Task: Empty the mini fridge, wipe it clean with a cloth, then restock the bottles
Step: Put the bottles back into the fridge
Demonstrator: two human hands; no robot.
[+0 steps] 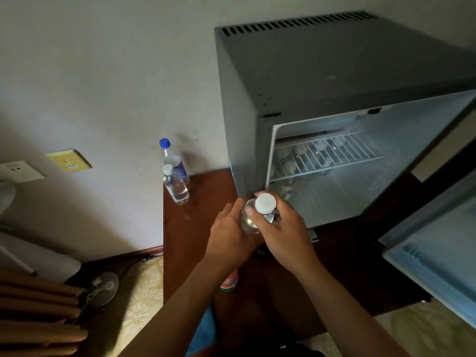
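Clear bottle (251, 220) (white cap) sits gripped between both hands, left (228, 237) and right (282, 234).

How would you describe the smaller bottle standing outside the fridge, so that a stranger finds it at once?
Start at the grey mini fridge with its open door. To its left, at the brown table's far edge by the wall, two clear bottles stand together. It is the front one: shorter, with a white cap, while the bottle behind it has a blue cap and label.

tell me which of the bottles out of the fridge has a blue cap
The taller bottle standing by the wall, at the back of the pair on the wooden table. The small bottle in front of it and the bottle in the hands both have white caps.
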